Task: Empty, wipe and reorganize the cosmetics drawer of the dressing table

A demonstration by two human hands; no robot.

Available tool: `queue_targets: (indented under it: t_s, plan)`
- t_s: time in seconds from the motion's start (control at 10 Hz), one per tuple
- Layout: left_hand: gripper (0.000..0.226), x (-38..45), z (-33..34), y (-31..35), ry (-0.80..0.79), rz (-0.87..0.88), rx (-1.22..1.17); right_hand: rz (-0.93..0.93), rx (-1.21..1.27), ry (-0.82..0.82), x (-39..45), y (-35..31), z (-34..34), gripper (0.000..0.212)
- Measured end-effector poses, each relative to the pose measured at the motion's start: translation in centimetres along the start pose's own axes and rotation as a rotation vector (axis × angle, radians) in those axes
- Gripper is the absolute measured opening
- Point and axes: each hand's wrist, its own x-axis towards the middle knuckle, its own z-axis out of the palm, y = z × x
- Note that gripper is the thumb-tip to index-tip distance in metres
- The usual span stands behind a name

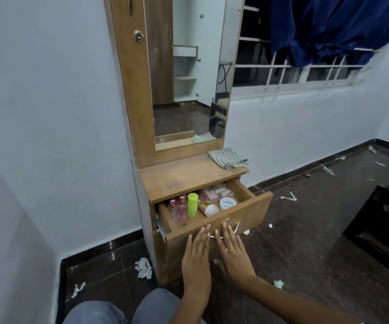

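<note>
Step in hand, by judgement: either start of the emptying phase or the end, since the drawer (214, 206) of the dressing table (188, 178) stands pulled out approx. halfway and is loaded; pics alone cannot settle which. Both hands lie flat vs. the drawer front w/ fingers straight and released, gripping nothing: left hand (197, 256) just left of the metal handle (232, 226), right hand (233, 250) over the handle's lower part. Contents, left to right: two pink-capped bottles (179, 208), upright at the left end; a lime-green tube (192, 205), upright beside them; a beige tube w/ white cap (208, 208), lying on its side; a round white jar (227, 203); a clear-wrapped pack (214, 191) at the back, type not legible. A checked cloth (227, 157) lies folded on the tabletop at the right rear, below the mirror (188, 78), apart from the drawer. If emptying is next, the move calls for lifting a hand over the front edge and taking items out one at a time, upright bottles first as they look prone to tip; tabletop offers bare space left of the cloth. Wipe w/ the cloth follows only once the drawer is bare. Paper scraps (143, 267) lie on the dark floor nearby
</note>
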Motion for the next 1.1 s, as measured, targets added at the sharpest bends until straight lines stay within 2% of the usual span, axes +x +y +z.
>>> queue_targets:
  t_s: [0.3,0.5,0.6,0.7,0.9,1.0,1.1]
  plan:
    - [0.074,4.9,0.8,-4.6,0.004,-0.084,0.008,-0.015,0.007,0.02,6.9,-0.8,0.6,0.086]
    - [0.072,6.9,1.4,-6.5,-0.02,-0.168,0.108,0.016,0.082,0.02,10.3,-1.9,0.6,0.085]
    - [0.072,7.8,1.4,-7.2,-0.031,-0.168,0.127,0.019,0.121,-0.01,11.6,-2.2,0.7,0.083]
    - [0.069,8.4,1.4,-7.7,-0.053,-0.151,0.15,0.016,0.143,-0.108,12.7,-2.1,1.3,0.079]
    - [0.068,8.3,0.9,-7.3,-0.037,-0.114,0.113,-0.002,0.122,-0.144,12.5,-1.6,1.1,0.077]
    - [0.071,7.0,0.7,-6.9,0.008,-0.027,0.175,0.022,0.211,-0.085,11.4,-1.9,0.6,0.07]
    - [0.07,6.1,0.0,-7.3,0.099,-0.017,0.187,0.037,0.269,0.057,10.4,-2.5,0.0,0.065]
